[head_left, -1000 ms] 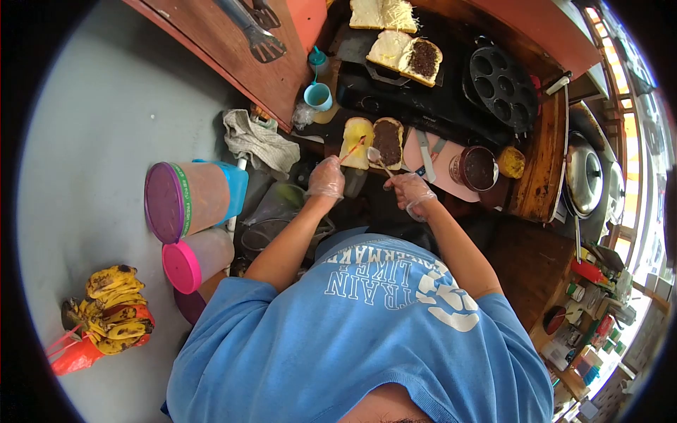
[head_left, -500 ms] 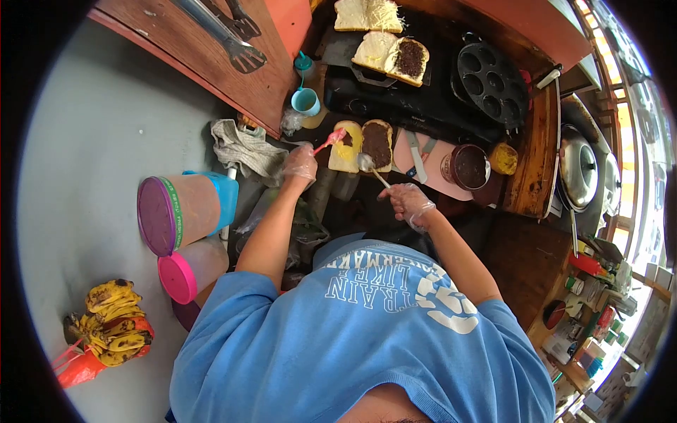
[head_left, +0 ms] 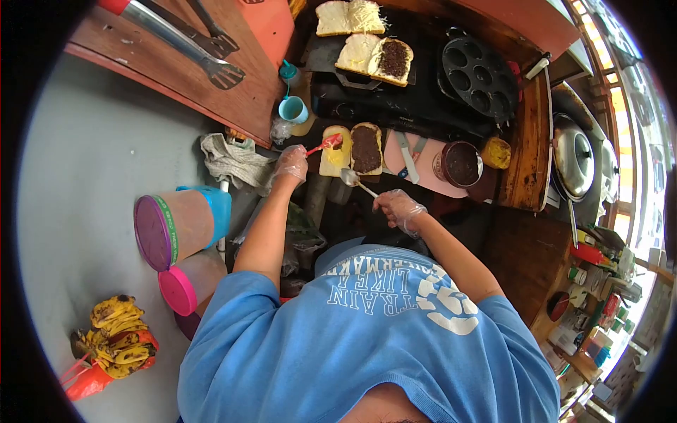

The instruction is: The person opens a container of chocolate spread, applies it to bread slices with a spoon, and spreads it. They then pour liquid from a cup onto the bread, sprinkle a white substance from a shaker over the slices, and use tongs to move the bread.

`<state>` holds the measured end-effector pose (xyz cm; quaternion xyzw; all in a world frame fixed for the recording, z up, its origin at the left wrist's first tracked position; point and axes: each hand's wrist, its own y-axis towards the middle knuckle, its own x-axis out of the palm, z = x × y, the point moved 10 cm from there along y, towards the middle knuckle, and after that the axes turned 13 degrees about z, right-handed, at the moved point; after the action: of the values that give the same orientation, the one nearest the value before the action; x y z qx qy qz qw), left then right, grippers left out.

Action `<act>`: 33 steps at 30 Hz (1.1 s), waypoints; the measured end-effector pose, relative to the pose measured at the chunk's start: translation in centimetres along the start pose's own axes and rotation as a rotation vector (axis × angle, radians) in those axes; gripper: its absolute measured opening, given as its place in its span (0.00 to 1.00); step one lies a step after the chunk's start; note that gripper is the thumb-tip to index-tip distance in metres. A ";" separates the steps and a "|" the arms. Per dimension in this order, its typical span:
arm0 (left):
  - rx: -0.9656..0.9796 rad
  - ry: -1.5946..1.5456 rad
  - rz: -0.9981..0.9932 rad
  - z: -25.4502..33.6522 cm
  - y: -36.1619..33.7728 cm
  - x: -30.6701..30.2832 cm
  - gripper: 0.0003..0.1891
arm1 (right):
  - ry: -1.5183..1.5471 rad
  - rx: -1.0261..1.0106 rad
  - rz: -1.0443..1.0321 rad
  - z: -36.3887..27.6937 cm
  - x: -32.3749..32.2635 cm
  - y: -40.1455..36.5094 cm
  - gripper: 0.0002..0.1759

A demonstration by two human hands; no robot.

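My left hand (head_left: 290, 165), in a clear plastic glove, is closed on a red spatula (head_left: 326, 144). The spatula's head lies over a bread slice (head_left: 331, 161) with yellow spread and a dark patch. Touching that slice is a second one (head_left: 366, 149), covered in dark brown spread. My right hand (head_left: 399, 210), also gloved, grips a metal spoon (head_left: 350, 178), its bowl at the lower edge of the two slices. To the right, an open tub of dark spread (head_left: 460, 164) and a knife (head_left: 407, 156) rest on a pink board (head_left: 438, 181).
Beyond the slices stands a black stove (head_left: 402, 106) with more topped bread (head_left: 374, 59) and a round-holed pan (head_left: 478, 77). Left are a cloth (head_left: 233, 161), a blue cup (head_left: 293, 109), lidded containers (head_left: 187, 225) and bananas (head_left: 120, 337). A lidded pot (head_left: 575, 155) is at right.
The view has shifted, so most things appear slightly further left. The red spatula's head has moved a little over the yellow slice, and the spoon's bowl sits nearer that slice.
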<state>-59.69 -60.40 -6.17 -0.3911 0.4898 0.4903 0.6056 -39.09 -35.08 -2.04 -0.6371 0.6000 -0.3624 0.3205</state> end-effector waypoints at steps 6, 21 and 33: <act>-0.084 -0.022 0.083 0.5 1.1 -1.9 0.07 | -0.029 -0.005 -0.008 1.0 -0.4 0.7 0.18; -0.397 -0.078 0.060 -0.2 -5.5 -4.4 0.06 | -0.077 -0.137 0.299 0.6 -4.3 2.1 0.18; -0.020 -0.320 0.422 9.6 -12.2 -11.6 0.02 | -0.373 -0.565 0.375 -2.4 -1.9 5.1 0.13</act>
<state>-46.19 -56.27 7.13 -0.2040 0.4536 0.6662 0.5557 -43.90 -33.47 -5.20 -0.6346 0.7136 0.0042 0.2968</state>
